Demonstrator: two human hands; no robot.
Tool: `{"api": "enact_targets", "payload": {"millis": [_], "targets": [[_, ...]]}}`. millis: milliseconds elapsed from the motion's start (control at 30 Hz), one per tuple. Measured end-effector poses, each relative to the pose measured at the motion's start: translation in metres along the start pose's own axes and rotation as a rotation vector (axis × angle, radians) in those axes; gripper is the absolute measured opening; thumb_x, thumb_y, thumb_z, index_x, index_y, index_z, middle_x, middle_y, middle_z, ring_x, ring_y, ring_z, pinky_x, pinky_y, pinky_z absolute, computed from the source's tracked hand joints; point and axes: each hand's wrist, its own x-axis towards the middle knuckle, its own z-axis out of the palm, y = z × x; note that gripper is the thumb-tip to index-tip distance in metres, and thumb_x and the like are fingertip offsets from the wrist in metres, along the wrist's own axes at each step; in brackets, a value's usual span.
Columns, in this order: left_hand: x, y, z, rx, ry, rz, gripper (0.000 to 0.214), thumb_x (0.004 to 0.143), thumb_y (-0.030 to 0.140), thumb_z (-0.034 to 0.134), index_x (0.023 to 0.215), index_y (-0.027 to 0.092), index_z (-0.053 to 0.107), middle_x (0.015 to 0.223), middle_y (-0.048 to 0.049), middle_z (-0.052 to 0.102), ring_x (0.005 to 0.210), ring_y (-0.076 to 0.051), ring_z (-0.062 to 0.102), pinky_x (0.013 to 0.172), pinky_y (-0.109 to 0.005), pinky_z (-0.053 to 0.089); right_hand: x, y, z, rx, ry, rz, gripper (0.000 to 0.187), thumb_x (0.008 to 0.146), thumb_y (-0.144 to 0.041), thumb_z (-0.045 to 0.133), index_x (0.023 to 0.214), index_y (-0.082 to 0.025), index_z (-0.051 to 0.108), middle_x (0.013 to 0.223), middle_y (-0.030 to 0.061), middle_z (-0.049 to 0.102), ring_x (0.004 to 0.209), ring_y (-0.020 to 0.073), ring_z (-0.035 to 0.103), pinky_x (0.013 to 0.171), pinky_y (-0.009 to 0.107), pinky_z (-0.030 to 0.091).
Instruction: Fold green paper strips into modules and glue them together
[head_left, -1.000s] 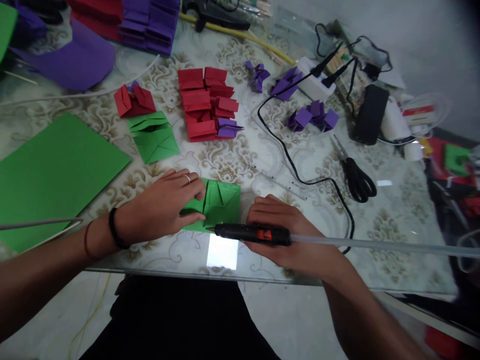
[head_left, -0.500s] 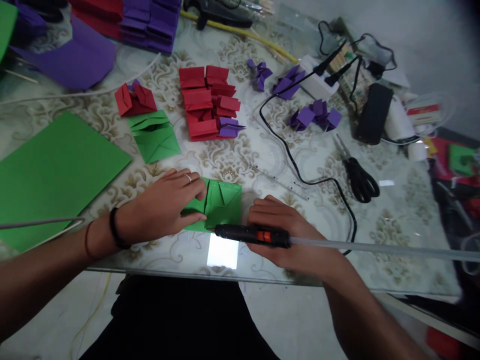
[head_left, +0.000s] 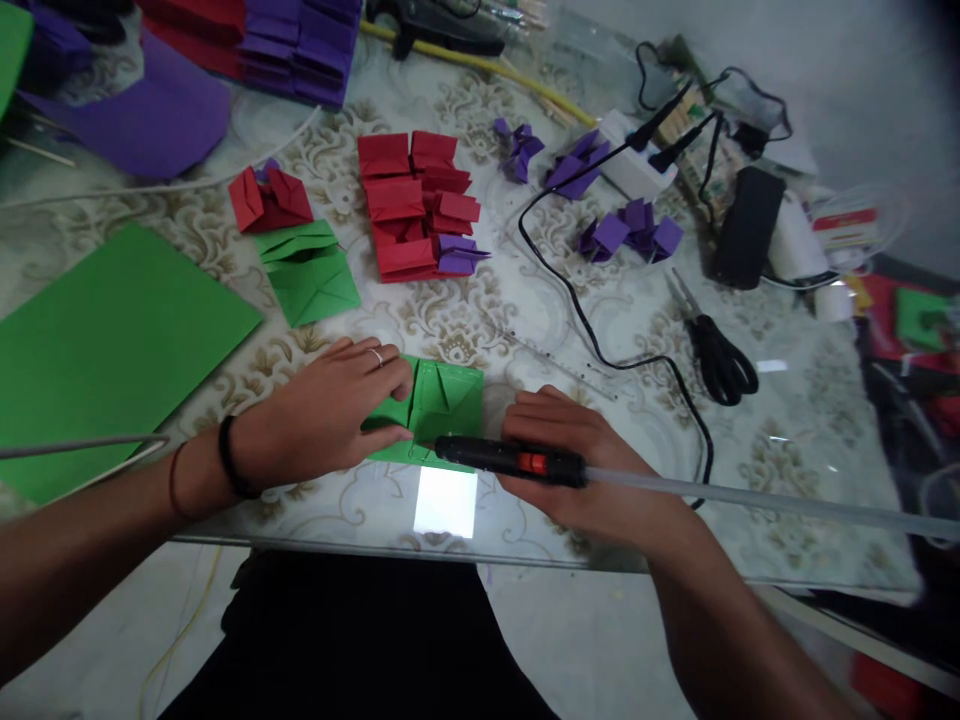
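Note:
My left hand (head_left: pixel 330 405) lies flat with fingers pressed on the left part of a folded green paper piece (head_left: pixel 442 400) near the table's front edge. My right hand (head_left: pixel 581 460) grips a black glue gun (head_left: pixel 510 458) with a red trigger. Its nozzle points left and touches the lower edge of the green piece. A long clear glue stick (head_left: pixel 750 495) juts out of the gun's back to the right. The gun's black cord (head_left: pixel 600 355) runs up to a white power strip (head_left: pixel 634 165).
A green sheet (head_left: pixel 112 340) lies at the left. Folded green (head_left: pixel 311 270), red (head_left: pixel 412 205) and purple pieces (head_left: pixel 626 232) lie behind the hands. Black scissors (head_left: pixel 712 355) and a clear ruler (head_left: pixel 562 365) rest to the right. The glass table edge (head_left: pixel 450 555) is just below my hands.
The glue gun shifted slightly up and to the right, so its nozzle now meets the green piece's lower edge. My left hand has stayed in place.

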Motion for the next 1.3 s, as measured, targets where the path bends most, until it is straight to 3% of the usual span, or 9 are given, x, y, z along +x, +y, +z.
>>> {"api": "enact_targets", "payload": {"millis": [267,633,733,833,967,1067,1200,1300], "targets": [[0.000,0.000,-0.001,0.005,-0.013,-0.004,0.029,0.092,0.032,0.080,0.098,0.020,0.055,0.096,-0.0037,0.064,0.095,-0.028,0.062,0.087,-0.039,0.042,0.000,-0.005,-0.005,-0.033,-0.006,0.013,0.009,0.092,-0.017,0.067,0.086,-0.021,0.063,0.080,0.0008,0.070,0.081,0.0218,0.065,0.078,0.034,0.039],[0.000,0.000,0.001,-0.001,-0.003,-0.002,0.026,0.094,0.033,0.078,0.098,0.020,0.055,0.096,-0.0040,0.064,0.094,-0.027,0.062,0.086,-0.039,0.042,-0.004,-0.030,-0.011,-0.371,-0.119,-0.021,0.014,0.095,-0.010,0.058,0.085,-0.019,0.062,0.083,0.0044,0.062,0.070,0.0203,0.056,0.062,0.033,0.035],[0.000,-0.001,0.001,0.004,-0.002,-0.001,0.027,0.094,0.034,0.078,0.099,0.020,0.055,0.096,-0.0038,0.064,0.095,-0.027,0.062,0.086,-0.039,0.042,-0.007,-0.033,-0.016,-0.301,-0.108,-0.028,0.015,0.097,-0.012,0.056,0.087,-0.020,0.063,0.085,0.0045,0.063,0.073,0.0203,0.058,0.062,0.033,0.037],[-0.001,-0.001,0.002,0.000,0.005,0.001,0.027,0.094,0.034,0.078,0.100,0.020,0.056,0.097,-0.0038,0.065,0.096,-0.027,0.062,0.088,-0.039,0.042,-0.013,-0.024,-0.025,-0.039,0.005,0.057,0.014,0.101,-0.023,0.058,0.089,-0.021,0.065,0.087,0.0038,0.065,0.073,0.0182,0.061,0.063,0.030,0.043],[-0.002,-0.001,0.002,-0.016,0.014,0.002,0.028,0.092,0.032,0.081,0.099,0.019,0.057,0.097,-0.0040,0.065,0.096,-0.027,0.062,0.089,-0.040,0.042,-0.032,0.005,-0.032,0.125,0.299,0.493,0.027,0.086,-0.045,0.083,0.080,-0.023,0.068,0.070,-0.0016,0.063,0.063,0.0167,0.057,0.059,0.028,0.045],[-0.002,-0.001,0.002,-0.024,0.014,-0.009,0.029,0.091,0.032,0.082,0.099,0.020,0.057,0.097,-0.0042,0.065,0.097,-0.028,0.063,0.089,-0.041,0.043,-0.052,0.033,-0.027,0.332,0.431,0.748,0.036,0.077,-0.057,0.085,0.082,-0.023,0.073,0.070,0.0004,0.067,0.063,0.0189,0.060,0.055,0.029,0.048],[-0.002,-0.001,0.001,-0.061,0.015,-0.028,0.029,0.090,0.030,0.083,0.098,0.021,0.056,0.097,-0.0038,0.066,0.096,-0.026,0.063,0.088,-0.040,0.047,-0.072,0.067,-0.022,0.644,0.735,0.829,0.050,0.064,-0.067,0.087,0.084,-0.023,0.077,0.093,0.0081,0.077,0.083,0.0258,0.072,0.073,0.037,0.060],[-0.002,-0.003,-0.005,-0.149,0.086,-0.061,0.024,0.093,0.028,0.079,0.098,0.022,0.056,0.096,-0.0016,0.066,0.089,-0.022,0.064,0.082,-0.035,0.050,-0.083,0.085,-0.029,0.507,0.856,0.928,0.054,0.064,-0.074,0.082,0.077,-0.022,0.075,0.078,0.0065,0.074,0.068,0.0231,0.068,0.067,0.037,0.059]]}}
